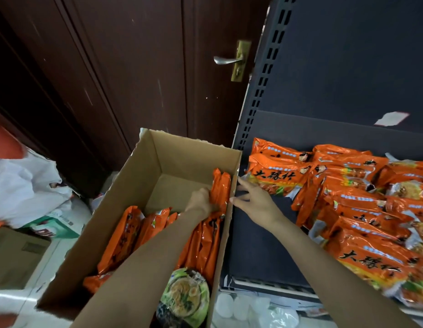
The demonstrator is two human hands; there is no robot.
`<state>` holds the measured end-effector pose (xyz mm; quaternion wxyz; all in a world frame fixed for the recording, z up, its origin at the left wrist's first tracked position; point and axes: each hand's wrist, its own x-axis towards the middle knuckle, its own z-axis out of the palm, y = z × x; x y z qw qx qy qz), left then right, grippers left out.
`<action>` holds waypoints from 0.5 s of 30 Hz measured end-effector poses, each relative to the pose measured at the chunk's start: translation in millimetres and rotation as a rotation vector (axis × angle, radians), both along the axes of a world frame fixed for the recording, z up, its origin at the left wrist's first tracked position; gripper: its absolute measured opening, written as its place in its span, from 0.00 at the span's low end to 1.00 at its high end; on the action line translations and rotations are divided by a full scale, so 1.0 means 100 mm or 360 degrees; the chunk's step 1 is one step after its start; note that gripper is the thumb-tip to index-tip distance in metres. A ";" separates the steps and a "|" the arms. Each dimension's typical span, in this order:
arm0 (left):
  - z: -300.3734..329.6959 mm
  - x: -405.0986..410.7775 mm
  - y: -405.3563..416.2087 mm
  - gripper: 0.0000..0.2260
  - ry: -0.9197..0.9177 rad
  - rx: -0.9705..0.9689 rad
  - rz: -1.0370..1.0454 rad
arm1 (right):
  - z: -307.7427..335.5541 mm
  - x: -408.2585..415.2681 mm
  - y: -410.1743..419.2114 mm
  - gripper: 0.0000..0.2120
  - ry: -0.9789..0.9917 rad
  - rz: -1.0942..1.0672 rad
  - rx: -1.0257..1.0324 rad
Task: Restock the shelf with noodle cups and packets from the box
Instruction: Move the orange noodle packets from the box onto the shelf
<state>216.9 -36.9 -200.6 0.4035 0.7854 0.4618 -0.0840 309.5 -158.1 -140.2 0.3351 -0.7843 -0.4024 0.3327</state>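
Cardboard box (pixel 144 166), top open, sits against the left edge of the dark shelf (pixel 260 233). Inside: one green noodle cup (pixel 185 297) at the near end, orange packets standing on edge; exact count unclear, roughly two along the right wall and several in the near-left group (pixel 125 235). Far-left half of the box floor is bare. Left hand (pixel 201 203) grips the upright packets (pixel 220 188) at the right wall, fingers curled round them. Right hand (pixel 255 197) holds nothing, fingers spread, fingertips at the box's right rim. Shelf packets (pixel 348 202) heaped toward the right, roughly a dozen, overlapping; bare strip along the shelf's left edge.
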 end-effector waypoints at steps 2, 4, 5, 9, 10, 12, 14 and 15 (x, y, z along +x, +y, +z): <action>-0.02 -0.01 -0.02 0.11 -0.0065 0.0051 0.0080 | 0.03 -0.01 -0.01 0.27 0.0017 0.0005 0.0023; 0.01 -0.04 -0.01 0.08 -0.0139 0.0110 0.0142 | 0.02 -0.01 -0.01 0.28 0.0013 0.0010 0.0011; 0.04 -0.07 0.01 0.08 -0.0181 0.0132 0.0187 | 0.02 -0.01 -0.01 0.28 0.0014 0.0009 0.0004; 0.35 -0.28 0.08 0.14 -0.0391 0.0152 0.0259 | 0.05 -0.03 0.01 0.26 0.0025 0.0023 -0.0017; 0.46 -0.35 0.09 0.16 -0.0456 0.0181 0.0254 | 0.08 -0.05 0.01 0.26 -0.0002 0.0037 -0.0018; 0.68 -0.52 0.10 0.16 -0.0593 0.0252 0.0245 | 0.15 -0.08 0.03 0.25 -0.0117 0.0039 -0.0011; 0.89 -0.66 0.11 0.14 -0.0726 0.0303 0.0238 | 0.25 -0.10 0.04 0.28 -0.0228 -0.0001 -0.0009; 0.99 -0.73 0.11 0.14 -0.0780 0.0322 0.0235 | 0.32 -0.11 0.05 0.28 -0.0246 -0.0024 0.0000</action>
